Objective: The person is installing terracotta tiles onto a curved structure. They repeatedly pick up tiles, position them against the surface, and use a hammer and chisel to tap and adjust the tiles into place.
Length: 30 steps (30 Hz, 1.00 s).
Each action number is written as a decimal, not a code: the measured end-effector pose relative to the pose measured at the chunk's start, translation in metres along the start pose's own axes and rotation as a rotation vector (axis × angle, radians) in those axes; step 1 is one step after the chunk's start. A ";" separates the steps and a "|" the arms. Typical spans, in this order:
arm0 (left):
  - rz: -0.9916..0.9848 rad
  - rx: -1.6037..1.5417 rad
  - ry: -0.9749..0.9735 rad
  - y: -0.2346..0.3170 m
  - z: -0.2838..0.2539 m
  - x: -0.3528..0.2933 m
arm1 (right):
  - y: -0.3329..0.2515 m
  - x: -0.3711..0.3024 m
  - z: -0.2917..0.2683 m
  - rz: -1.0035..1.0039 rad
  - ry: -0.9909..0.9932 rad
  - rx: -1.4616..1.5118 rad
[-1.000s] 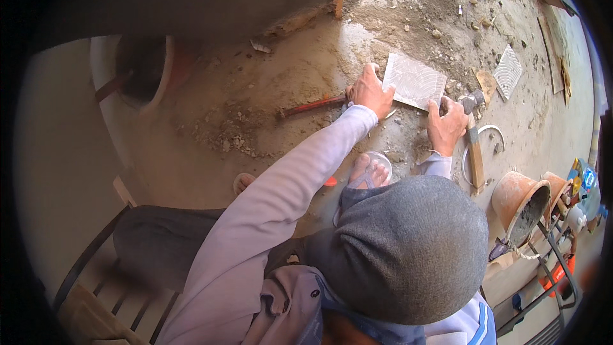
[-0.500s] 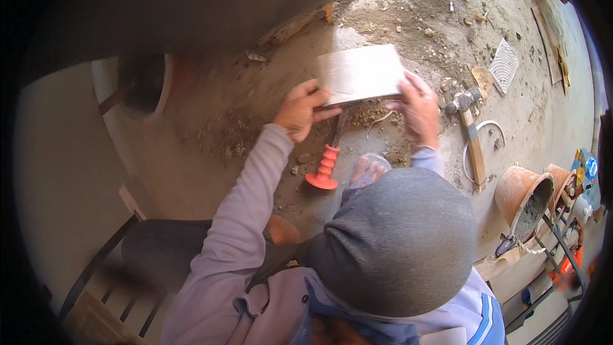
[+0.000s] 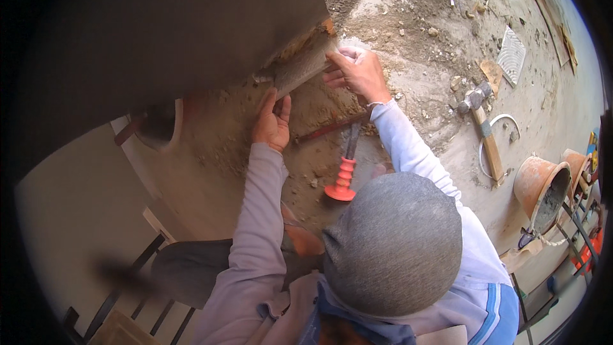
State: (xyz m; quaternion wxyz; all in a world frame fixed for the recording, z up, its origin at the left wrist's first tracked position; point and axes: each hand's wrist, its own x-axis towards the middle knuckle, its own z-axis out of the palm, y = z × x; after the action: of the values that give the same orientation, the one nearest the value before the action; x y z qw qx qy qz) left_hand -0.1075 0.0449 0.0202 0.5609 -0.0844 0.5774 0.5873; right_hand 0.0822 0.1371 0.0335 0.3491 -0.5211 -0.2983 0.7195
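Observation:
A light rectangular tile (image 3: 301, 75) is tilted at the broken lower edge of a dark wall panel (image 3: 211, 32), and I cannot tell whether it touches the panel. My left hand (image 3: 272, 122) holds its near left end between thumb and fingers. At the other end, my right hand (image 3: 359, 75) pinches the tile's right edge. Below my hands lies a chisel (image 3: 345, 177) with a red ribbed guard grip. A reddish-brown bar (image 3: 329, 128) crosses the ground near the chisel's blade.
Right of my arms lie a hammer (image 3: 483, 129) with a wooden handle, a white cord loop (image 3: 516, 125) and a ridged tile piece (image 3: 511, 56). Buckets (image 3: 535, 184) with mortar stand at far right, another bucket (image 3: 167, 124) at left. Rubble covers the ground. A grey cap (image 3: 396, 243) fills the lower middle.
Both hands have carried the tile left and away from me to the panel's lower edge, turning it to a slant. My right hand has moved farther forward and left.

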 end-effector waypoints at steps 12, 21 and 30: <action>0.146 0.038 -0.009 -0.001 0.028 0.012 | 0.034 0.024 0.029 -0.107 0.136 0.218; 0.179 0.037 -0.050 -0.012 0.041 0.021 | 0.058 0.026 0.061 -0.163 0.389 0.153; 0.203 0.084 -0.123 -0.017 0.052 0.028 | 0.058 0.027 0.068 -0.252 0.411 -0.003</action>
State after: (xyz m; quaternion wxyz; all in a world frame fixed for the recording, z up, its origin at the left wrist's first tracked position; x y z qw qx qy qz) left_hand -0.0760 0.0952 0.0057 0.5362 0.0342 0.5716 0.6202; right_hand -0.0001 0.1210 -0.0080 0.4885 -0.6160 -0.2847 0.5486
